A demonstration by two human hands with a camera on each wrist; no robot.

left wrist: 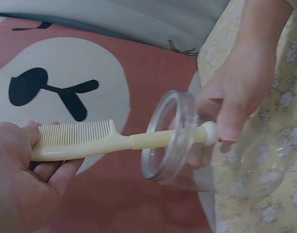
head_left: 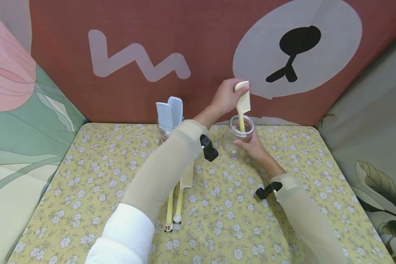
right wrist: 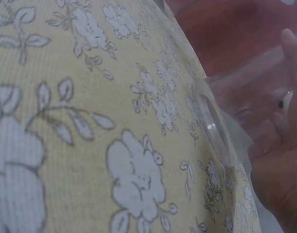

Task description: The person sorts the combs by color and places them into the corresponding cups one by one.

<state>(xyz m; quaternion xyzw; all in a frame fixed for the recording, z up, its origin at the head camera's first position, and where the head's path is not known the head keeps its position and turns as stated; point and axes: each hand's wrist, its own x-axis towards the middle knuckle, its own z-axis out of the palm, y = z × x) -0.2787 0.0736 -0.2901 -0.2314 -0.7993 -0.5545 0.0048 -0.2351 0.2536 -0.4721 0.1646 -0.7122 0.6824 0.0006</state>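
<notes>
My left hand (head_left: pixel 227 96) pinches a cream comb (head_left: pixel 244 103) by its toothed end, with the handle pointing down. In the left wrist view, the yellow handle (left wrist: pixel 155 140) passes through the mouth of a clear jar (left wrist: pixel 184 162), and its white rounded tip is inside. My right hand (head_left: pixel 255 147) grips the side of that jar, which stands near the table's back edge. From the right wrist, the fingers (right wrist: pixel 270 138) wrap the jar wall close to its base (right wrist: pixel 218 131).
Left of the hands, another clear jar (head_left: pixel 161 136) holds two light blue combs (head_left: pixel 170 113), partly behind my left forearm. Two yellow-handled items (head_left: pixel 179 205) lie on the flowered table (head_left: pixel 102 176), their upper parts partly covered by that arm. A red fabric wall (head_left: pixel 211 44) rises behind.
</notes>
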